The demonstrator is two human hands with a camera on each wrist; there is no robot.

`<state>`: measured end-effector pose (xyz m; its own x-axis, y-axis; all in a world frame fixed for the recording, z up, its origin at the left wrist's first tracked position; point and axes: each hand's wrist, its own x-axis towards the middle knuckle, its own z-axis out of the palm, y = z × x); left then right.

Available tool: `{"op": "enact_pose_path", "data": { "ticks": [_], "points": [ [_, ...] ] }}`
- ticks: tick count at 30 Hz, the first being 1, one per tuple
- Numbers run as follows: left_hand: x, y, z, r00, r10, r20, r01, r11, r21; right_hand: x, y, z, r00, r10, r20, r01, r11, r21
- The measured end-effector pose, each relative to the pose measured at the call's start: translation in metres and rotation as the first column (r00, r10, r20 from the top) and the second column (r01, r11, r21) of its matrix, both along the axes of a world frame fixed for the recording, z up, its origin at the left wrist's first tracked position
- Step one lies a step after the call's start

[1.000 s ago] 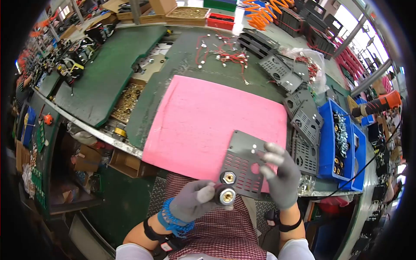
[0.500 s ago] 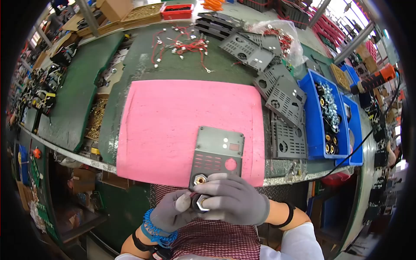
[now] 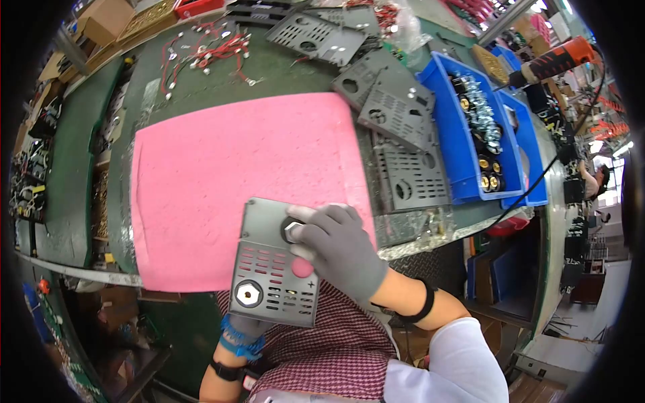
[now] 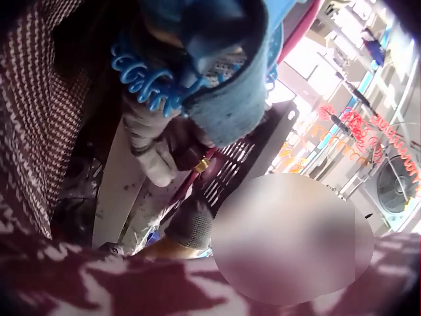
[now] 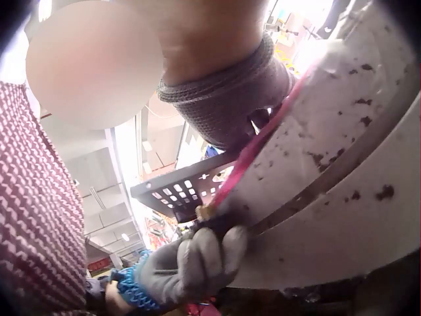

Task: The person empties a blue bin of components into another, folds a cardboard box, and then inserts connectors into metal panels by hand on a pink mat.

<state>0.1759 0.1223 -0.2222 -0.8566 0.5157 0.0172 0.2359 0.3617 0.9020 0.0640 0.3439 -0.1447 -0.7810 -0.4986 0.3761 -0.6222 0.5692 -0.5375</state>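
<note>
A grey slotted metal panel (image 3: 259, 225) is held over the front edge of the pink mat. At its lower left corner sits a black socket with a hex nut (image 3: 248, 294). My left hand (image 3: 250, 325) is mostly hidden beneath the panel in the head view. In the right wrist view the left hand's curled fingers (image 5: 212, 253) grip a dark fitting with a brass end (image 5: 206, 212) under the panel. My gloved right hand (image 3: 342, 252) pinches a second black socket (image 3: 291, 230) over the panel's upper right part.
The pink mat (image 3: 235, 148) covers the bench middle. More slotted panels (image 3: 403, 114) are stacked to its right, beside blue bins (image 3: 447, 134) of sockets and hardware. Red wires (image 3: 222, 50) lie at the back. An orange-black power driver (image 3: 554, 64) stands at the far right.
The right hand moved in to the sockets by the left hand, then to the panel's upper right with one of them. The other socket stays at the lower left corner. The view swung right.
</note>
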Motion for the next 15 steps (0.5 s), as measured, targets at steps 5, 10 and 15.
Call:
{"op": "enact_pose_path", "data": {
  "ticks": [5,10,15],
  "points": [
    [-0.015,0.019,0.036,0.861,0.102,0.499,-0.283,0.911,0.301,0.034,-0.003,0.006,0.996,-0.061,0.064,0.058,0.996,0.061],
    [-0.017,0.038,0.05,0.617,-0.019,0.787,-0.561,0.69,0.457,0.043,-0.003,0.001,0.991,-0.12,0.059,0.116,0.991,0.064],
    [-0.005,0.039,0.026,0.738,0.044,0.673,-0.46,0.763,0.454,0.042,-0.004,-0.003,0.992,-0.12,0.038,0.118,0.992,0.044]
  ]
}}
